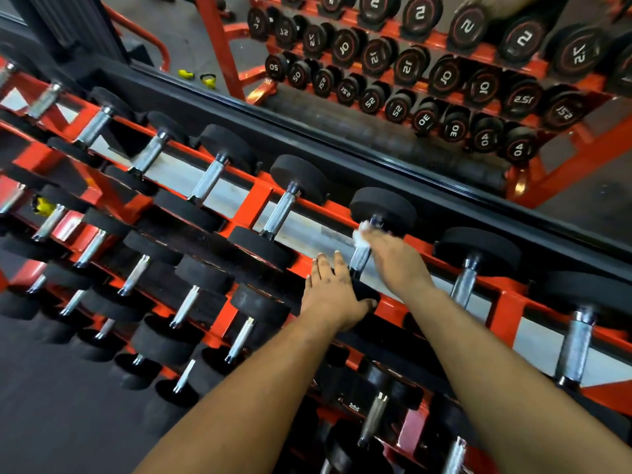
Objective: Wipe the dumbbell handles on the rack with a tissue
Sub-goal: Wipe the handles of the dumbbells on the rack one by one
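- Head view: the right hand [393, 258], just right of the frame's middle, presses a white tissue [364, 234] onto the upper end of a steel handle [360, 256] on the top row of the red rack [253, 200]; its fingers look curled over the tissue, though blur hides the exact hold.
- The left hand [333, 292] lies with fingers nearly straight on the near black end of the same dumbbell, steadying it and gripping nothing.
- Progress, as a judgement: this handle is mid-wipe. No handle shows visibly whether it has been cleaned, so the count done cannot be told.
- Many handles remain along the rows at left, lower centre and right.
- A mirror [444, 63] across the top reflects more dumbbells.
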`<state>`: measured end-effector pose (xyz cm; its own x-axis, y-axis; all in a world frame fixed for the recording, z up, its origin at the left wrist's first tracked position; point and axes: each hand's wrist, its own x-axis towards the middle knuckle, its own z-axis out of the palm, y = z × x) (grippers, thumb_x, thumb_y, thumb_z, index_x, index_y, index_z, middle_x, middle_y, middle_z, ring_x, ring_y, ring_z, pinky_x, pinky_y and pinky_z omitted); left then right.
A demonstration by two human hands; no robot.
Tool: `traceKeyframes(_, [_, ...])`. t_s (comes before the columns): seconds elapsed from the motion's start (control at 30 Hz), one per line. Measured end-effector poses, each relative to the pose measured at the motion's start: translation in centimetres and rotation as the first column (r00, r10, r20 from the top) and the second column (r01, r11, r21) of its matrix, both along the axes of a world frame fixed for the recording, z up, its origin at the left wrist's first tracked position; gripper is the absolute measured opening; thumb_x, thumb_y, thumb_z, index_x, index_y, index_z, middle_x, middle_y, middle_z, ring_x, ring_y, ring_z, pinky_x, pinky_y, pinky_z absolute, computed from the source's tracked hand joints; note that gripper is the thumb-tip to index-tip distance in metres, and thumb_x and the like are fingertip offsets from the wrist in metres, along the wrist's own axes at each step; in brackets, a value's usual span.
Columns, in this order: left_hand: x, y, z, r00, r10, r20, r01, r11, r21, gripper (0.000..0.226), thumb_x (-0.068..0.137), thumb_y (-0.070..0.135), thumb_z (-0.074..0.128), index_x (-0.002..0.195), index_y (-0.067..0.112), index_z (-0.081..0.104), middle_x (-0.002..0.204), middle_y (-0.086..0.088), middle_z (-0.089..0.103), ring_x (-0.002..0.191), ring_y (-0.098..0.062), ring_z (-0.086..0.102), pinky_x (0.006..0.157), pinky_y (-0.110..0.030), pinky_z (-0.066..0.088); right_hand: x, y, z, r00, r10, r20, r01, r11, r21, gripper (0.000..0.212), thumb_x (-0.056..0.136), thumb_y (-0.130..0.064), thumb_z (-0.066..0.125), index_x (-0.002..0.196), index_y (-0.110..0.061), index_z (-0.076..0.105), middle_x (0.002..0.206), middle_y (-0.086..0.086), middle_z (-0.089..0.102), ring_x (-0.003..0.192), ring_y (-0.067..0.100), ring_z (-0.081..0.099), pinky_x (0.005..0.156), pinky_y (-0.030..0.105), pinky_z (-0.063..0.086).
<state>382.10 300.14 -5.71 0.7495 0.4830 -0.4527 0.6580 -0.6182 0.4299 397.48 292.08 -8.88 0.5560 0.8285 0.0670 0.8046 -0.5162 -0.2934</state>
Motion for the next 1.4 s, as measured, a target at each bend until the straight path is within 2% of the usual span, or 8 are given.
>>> traceKeyframes(0.2, [0.0,0.2,-0.5,1.0,0.002,0.026,-0.002,1.0,0.012,0.118,0.087,0.065,0.064,0.161,0.015,-0.013,0.168,-0.021,-0.013,0.156,-0.034,-0.01,0.127,-0.048,0.005,1.4,-1.9,-0.4,0.703,0.664,0.254,-0.548,0.734,-0.401,0.063,0.088,-0.022,0.033,0.15,-0.014,0.044,0.156,0.006,0.043,0.145,0.024,0.038,0.118,0.05,0.03])
traceKeyframes(0.37, [0.0,0.1,-0.3,1.0,0.0,-0.002,0.0,1.0,0.003,0.118,0.088,0.065,0.063,0.16,0.015,-0.015,0.168,-0.02,-0.016,0.156,-0.033,-0.012,0.127,-0.047,0.004,0.5,0.7,0.8,0.835,0.406,0.371,-0.213,0.861,-0.462,0.061,0.096,-0.012,0.046,0.155,-0.014,0.03,0.162,0.012,0.029,0.153,0.031,0.016,0.124,0.052,0.012])
traceKeyframes(0.57, [0.1,0.1,-0.5,1.0,-0.003,-0.009,0.003,1.0,0.019,0.118,0.087,0.067,0.062,0.161,0.015,-0.014,0.168,-0.019,-0.014,0.156,-0.032,-0.012,0.127,-0.047,0.004,1.2,-1.4,0.4,0.683,0.697,0.219,-0.563,0.693,-0.451,0.06,0.092,-0.023,0.036,0.152,-0.02,0.038,0.157,0.005,0.041,0.149,0.025,0.032,0.122,0.048,0.02])
traceKeyframes(0.8, [0.3,0.1,0.0,0.999,0.011,-0.033,-0.011,1.0,0.002,0.119,0.087,0.068,0.063,0.16,0.016,-0.016,0.168,-0.018,-0.017,0.156,-0.032,-0.013,0.127,-0.049,0.003,0.4,-1.6,0.2,0.913,0.281,0.296,-0.182,0.929,-0.321,0.092,0.086,0.0,0.056,0.161,-0.021,0.007,0.169,0.007,0.001,0.155,0.026,0.001,0.125,0.048,0.013])
traceKeyframes(0.97, [0.4,-0.1,0.2,0.997,0.019,-0.07,-0.017,0.999,0.031,0.12,0.085,0.07,0.061,0.161,0.015,-0.014,0.168,-0.018,-0.015,0.157,-0.031,-0.012,0.127,-0.05,0.002,-0.3,-2.8,0.7,0.814,0.567,0.123,-0.504,0.796,-0.335,0.067,0.09,-0.018,0.033,0.156,-0.023,0.032,0.164,0.003,0.026,0.152,0.024,0.02,0.124,0.046,0.011])
traceKeyframes(1.13, [0.8,-0.1,0.5,0.993,0.029,-0.115,-0.026,0.999,0.027,0.12,0.085,0.071,0.06,0.161,0.016,-0.015,0.168,-0.014,-0.02,0.156,-0.029,-0.016,0.126,-0.054,-0.001,0.1,-0.3,1.3,0.893,0.367,0.262,-0.252,0.888,-0.384,0.075,0.094,-0.004,0.047,0.16,-0.023,0.014,0.169,0.006,0.006,0.156,0.024,-0.001,0.125,0.05,0.006])
traceKeyframes(1.3, [0.6,-0.3,-0.3,0.996,0.063,-0.067,-0.061,0.998,0.035,0.118,0.084,0.072,0.06,0.162,0.019,-0.011,0.169,-0.011,-0.017,0.157,-0.026,-0.014,0.125,-0.055,-0.001,0.1,-2.6,0.9,0.775,0.619,0.127,-0.541,0.754,-0.372,0.062,0.098,-0.015,0.035,0.158,-0.026,0.025,0.167,-0.001,0.019,0.154,0.019,0.012,0.125,0.046,0.007])
traceKeyframes(1.4, [0.5,-0.3,-0.4,0.996,0.073,-0.057,-0.071,0.997,0.036,0.118,0.083,0.073,0.061,0.162,0.02,-0.009,0.169,-0.009,-0.017,0.157,-0.025,-0.013,0.125,-0.056,0.001,2.4,-2.8,0.6,0.841,0.471,0.265,-0.377,0.863,-0.338,0.074,0.092,-0.005,0.04,0.16,-0.024,0.018,0.168,0.004,0.011,0.154,0.023,0.011,0.123,0.048,0.019])
